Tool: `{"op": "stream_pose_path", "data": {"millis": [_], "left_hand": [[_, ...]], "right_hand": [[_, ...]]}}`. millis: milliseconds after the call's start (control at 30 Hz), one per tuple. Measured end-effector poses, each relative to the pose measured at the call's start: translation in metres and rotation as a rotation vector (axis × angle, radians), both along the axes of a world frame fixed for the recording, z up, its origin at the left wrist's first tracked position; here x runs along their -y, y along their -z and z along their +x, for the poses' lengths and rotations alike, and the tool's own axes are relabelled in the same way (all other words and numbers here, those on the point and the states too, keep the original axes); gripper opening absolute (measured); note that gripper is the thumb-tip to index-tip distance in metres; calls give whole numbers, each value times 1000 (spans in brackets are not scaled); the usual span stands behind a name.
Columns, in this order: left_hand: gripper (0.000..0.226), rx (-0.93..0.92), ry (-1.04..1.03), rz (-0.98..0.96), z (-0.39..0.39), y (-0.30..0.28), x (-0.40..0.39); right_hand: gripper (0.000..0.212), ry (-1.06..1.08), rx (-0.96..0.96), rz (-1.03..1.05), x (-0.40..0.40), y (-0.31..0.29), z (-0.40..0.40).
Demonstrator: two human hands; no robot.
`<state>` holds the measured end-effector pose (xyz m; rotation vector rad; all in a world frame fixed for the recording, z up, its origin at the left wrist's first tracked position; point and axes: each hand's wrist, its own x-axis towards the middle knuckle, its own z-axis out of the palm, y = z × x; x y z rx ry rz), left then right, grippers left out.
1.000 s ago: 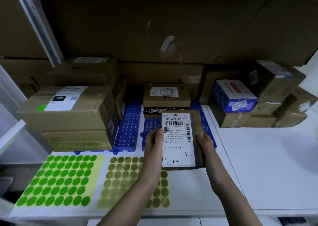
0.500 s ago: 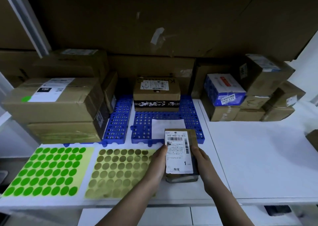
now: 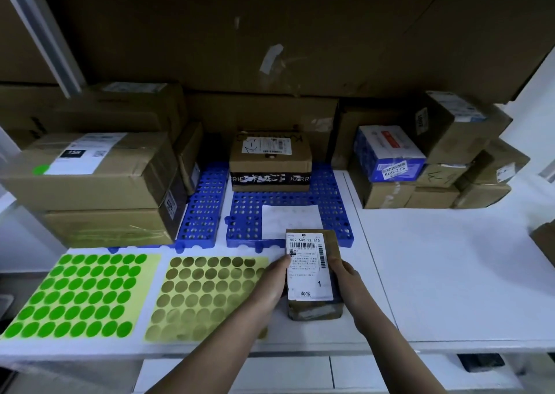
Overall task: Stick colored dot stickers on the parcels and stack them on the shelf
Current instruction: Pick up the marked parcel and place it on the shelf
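A small brown parcel (image 3: pixel 312 270) with a long white shipping label rests on the white shelf surface (image 3: pixel 435 273), just in front of the blue perforated mat (image 3: pixel 246 213). My left hand (image 3: pixel 274 282) grips its left side and my right hand (image 3: pixel 345 279) grips its right side. A sheet of bright green dot stickers (image 3: pixel 81 294) lies at the front left. Beside it lies a sheet of olive-gold dot stickers (image 3: pixel 204 294), partly covered by my left forearm. A large box (image 3: pixel 99 168) at the left carries a green dot.
Stacked cardboard boxes fill the left side. A taped box (image 3: pixel 270 161) sits on the blue mat with a white paper (image 3: pixel 289 221) in front of it. More boxes, one blue (image 3: pixel 387 153), pile at the back right. A box corner (image 3: pixel 545 243) shows at the right edge.
Both hands pulled the small parcel back off the blue mat towards me and set it down on the white surface, uncovering the white paper on the mat.
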<state>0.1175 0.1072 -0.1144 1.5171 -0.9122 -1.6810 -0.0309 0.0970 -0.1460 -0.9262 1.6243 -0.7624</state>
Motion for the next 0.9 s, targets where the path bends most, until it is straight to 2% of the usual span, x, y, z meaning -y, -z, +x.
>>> {"op": "stream_pose_path", "data": {"millis": [67, 100, 233, 333, 433, 500, 567, 600, 667, 767, 900], "left_hand": [[33, -6, 12, 4, 1, 0, 0], [33, -4, 16, 9, 1, 1, 0], [34, 8, 27, 9, 2, 4, -1], [32, 17, 52, -3, 3, 6, -1], [31, 9, 75, -23, 6, 6, -3], [29, 27, 64, -37, 12, 8, -5], [23, 93, -19, -71, 23, 13, -4], [22, 138, -69, -107, 31, 17, -3], [25, 246, -129, -205, 49, 20, -1], [24, 401, -128, -303, 74, 23, 2], [26, 614, -46, -396, 96, 30, 3]], "right_hand": [[74, 16, 0, 12, 0, 6, -2], [73, 20, 2, 23, -1, 7, -2], [44, 10, 4, 40, -1, 3, -1], [44, 28, 1, 36, -2, 4, -2], [55, 34, -59, 32, -3, 4, -2], [60, 41, -191, -15, -4, 0, -1], [58, 72, -439, -132, -6, -9, 1], [53, 92, -543, -221, -7, -16, 5], [40, 103, -614, -419, -5, -32, 17], [24, 16, -550, -652, 1, -52, 43], [25, -182, -304, -580, 5, -70, 90]]}}
